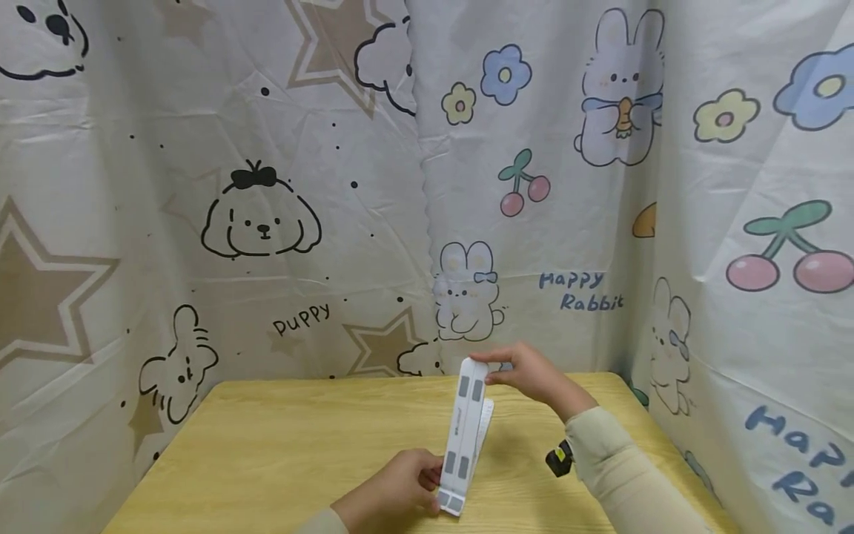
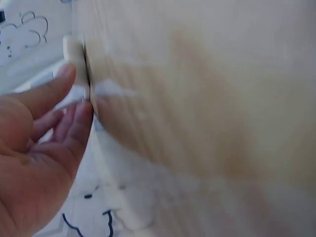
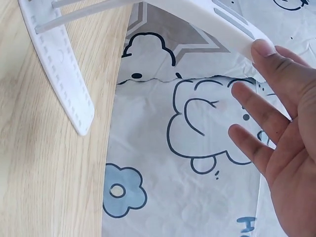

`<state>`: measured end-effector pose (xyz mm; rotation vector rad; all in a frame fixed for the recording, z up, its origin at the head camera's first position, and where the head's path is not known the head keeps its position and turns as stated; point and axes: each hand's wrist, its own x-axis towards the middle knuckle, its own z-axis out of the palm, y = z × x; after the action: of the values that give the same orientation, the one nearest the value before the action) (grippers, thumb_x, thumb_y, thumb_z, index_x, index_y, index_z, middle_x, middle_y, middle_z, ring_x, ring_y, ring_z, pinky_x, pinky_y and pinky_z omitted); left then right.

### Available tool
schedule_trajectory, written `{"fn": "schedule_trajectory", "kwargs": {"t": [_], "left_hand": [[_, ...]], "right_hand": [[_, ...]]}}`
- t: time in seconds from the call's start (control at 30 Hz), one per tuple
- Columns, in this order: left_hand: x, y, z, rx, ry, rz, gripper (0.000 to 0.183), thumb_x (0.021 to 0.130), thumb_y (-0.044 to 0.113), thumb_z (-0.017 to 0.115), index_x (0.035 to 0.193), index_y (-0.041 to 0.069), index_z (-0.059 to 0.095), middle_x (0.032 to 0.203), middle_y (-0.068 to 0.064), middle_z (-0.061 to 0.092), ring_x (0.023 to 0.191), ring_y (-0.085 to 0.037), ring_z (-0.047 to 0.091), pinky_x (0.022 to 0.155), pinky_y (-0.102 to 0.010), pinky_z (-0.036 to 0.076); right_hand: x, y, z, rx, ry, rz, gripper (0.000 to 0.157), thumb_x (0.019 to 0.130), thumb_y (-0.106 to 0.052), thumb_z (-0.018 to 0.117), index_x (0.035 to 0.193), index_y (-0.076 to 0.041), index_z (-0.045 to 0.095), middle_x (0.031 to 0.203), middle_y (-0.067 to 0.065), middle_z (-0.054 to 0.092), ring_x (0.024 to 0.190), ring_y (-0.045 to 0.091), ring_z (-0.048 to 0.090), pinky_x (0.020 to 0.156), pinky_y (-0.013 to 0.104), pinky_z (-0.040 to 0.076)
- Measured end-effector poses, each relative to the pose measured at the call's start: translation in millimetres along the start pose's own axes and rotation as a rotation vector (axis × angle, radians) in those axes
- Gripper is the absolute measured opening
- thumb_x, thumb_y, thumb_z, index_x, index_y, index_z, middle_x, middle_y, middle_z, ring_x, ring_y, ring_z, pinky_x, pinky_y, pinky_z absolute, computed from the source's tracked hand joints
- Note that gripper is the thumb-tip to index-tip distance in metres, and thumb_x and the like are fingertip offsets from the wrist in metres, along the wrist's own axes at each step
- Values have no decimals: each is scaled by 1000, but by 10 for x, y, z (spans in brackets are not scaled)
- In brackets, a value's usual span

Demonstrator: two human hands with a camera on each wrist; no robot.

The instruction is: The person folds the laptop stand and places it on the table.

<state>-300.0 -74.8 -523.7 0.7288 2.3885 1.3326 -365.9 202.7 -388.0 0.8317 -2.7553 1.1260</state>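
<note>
A white folding laptop stand (image 1: 460, 437) with grey pads is held tilted up over the wooden table. My left hand (image 1: 400, 482) pinches its lower end between thumb and fingers, near the table's front. At the upper end, my right hand (image 1: 530, 374) grips the tip with thumb and forefinger. The right wrist view shows the thumb lying on that tip while two other fingers (image 3: 259, 106) stretch out free. Behind the padded bar, a second slotted bar (image 3: 64, 74) hangs off on thin struts. In the left wrist view the stand is mostly out of sight.
The light wooden table (image 1: 300, 430) reaches back to a printed curtain (image 1: 373, 222) with puppies, rabbits and stars. A black device (image 1: 559, 460) is at my right wrist. Curtain also hangs close along both sides.
</note>
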Motion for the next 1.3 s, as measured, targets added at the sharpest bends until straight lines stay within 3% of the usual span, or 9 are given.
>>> {"fn": "schedule_trajectory", "kwargs": {"t": [0.17, 0.33, 0.5, 0.63, 0.73, 0.87, 1.13, 1.3], "left_hand": [[35, -24, -73, -3, -45, -6, 64, 73, -13, 84, 133, -1, 66, 100, 2, 69, 92, -12, 66, 82, -23, 59], [30, -3, -32, -40, -33, 5, 67, 73, -16, 80, 136, -3, 62, 106, -5, 75, 97, -16, 67, 88, -29, 60], [10, 68, 88, -47, 4, -7, 70, 74, -7, 86, 139, 0, 61, 110, -3, 75, 99, -14, 67, 93, -30, 58], [-7, 146, 232, 5, 50, -5, 69, 66, 2, 94, 130, 4, 68, 98, 2, 70, 88, -9, 63, 80, -23, 55], [-14, 209, 310, 127, 100, 25, 62, 62, 6, 96, 118, 7, 71, 88, 3, 65, 80, -8, 56, 71, -20, 50], [-6, 272, 342, 243, 129, 9, 60, 63, 11, 97, 117, 8, 70, 85, 5, 62, 76, -8, 51, 67, -21, 46], [13, 263, 276, 194, 105, -37, 72, 62, 0, 94, 129, 7, 69, 100, 3, 74, 80, -8, 59, 68, -23, 52], [-1, 287, 236, 268, 119, -15, 78, 60, -1, 94, 133, 1, 66, 107, -6, 77, 84, -7, 62, 70, -22, 55]], "right_hand": [[-79, 32, -46, -32, 10, 0, 43, 89, -18, 79, 131, -26, 72, 127, 3, 73, 111, 20, 70, 94, 41, 58], [-67, 78, -147, -30, -44, -33, 46, 89, -19, 80, 134, -24, 69, 135, 1, 69, 126, 30, 62, 107, 54, 50], [-11, 129, -225, 59, -133, -46, 57, 91, -18, 78, 144, -26, 60, 149, -3, 57, 142, 34, 48, 116, 61, 37], [-22, 187, -241, 154, -202, -40, 59, 93, -14, 75, 148, -26, 56, 151, 0, 56, 136, 32, 54, 112, 53, 46], [-47, 232, -228, 214, -229, -38, 58, 95, -12, 72, 149, -24, 55, 149, 5, 58, 130, 29, 60, 106, 45, 53], [-92, 275, -212, 254, -216, -22, 55, 96, -13, 70, 148, -23, 56, 145, 7, 61, 126, 28, 63, 104, 42, 54], [-213, 237, -243, 131, -105, 29, 54, 89, -21, 80, 140, -27, 65, 141, 3, 65, 128, 32, 60, 110, 57, 46], [-301, 169, -262, 43, -69, 53, 53, 86, -21, 82, 137, -27, 67, 141, 3, 64, 134, 38, 55, 111, 64, 42]]}}
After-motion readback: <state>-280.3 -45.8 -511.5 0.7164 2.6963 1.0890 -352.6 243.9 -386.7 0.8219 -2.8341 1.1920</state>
